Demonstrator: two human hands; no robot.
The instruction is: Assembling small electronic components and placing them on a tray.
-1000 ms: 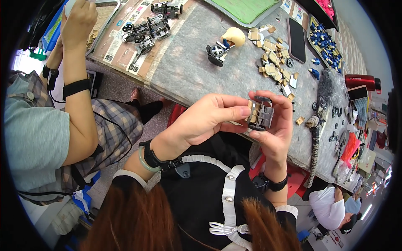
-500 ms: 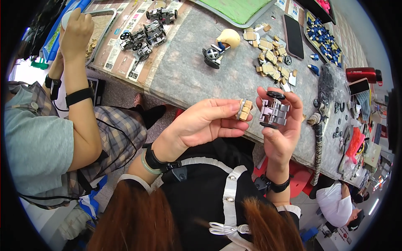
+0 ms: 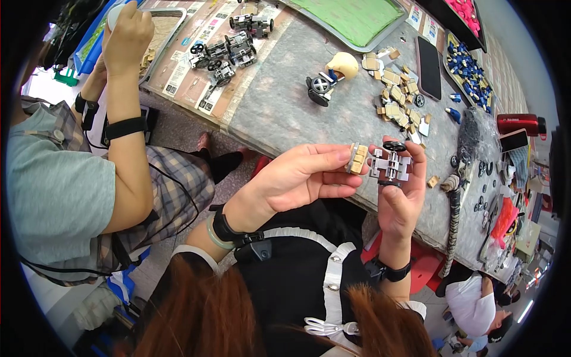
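Note:
Between thumb and fingers my left hand (image 3: pixel 309 172) pinches a small tan block piece (image 3: pixel 358 159) with a grey flat back. My right hand (image 3: pixel 404 193) grips a small grey toy chassis (image 3: pixel 391 165) with black wheels at its upper and lower ends. The two pieces are held close together, just off the table's near edge. Beyond them on the grey table cover lie a heap of tan-and-white block pieces (image 3: pixel 397 95) and a toy figure (image 3: pixel 329 77) with a round cream head on black wheels.
Several grey wheeled chassis (image 3: pixel 229 50) sit at the far left. A green-lined tray (image 3: pixel 357 21), a phone (image 3: pixel 429 68) and a tray of small blue parts (image 3: pixel 468 71) lie along the back. At the left, a co-worker's hand (image 3: pixel 129 35) holds something white. A tape-wrapped rod (image 3: pixel 454 217) stands at the right.
The chassis in my right hand has turned, and its frame shows more from the side. The tan block piece in my left hand is a little nearer to it. The whole view has shifted slightly.

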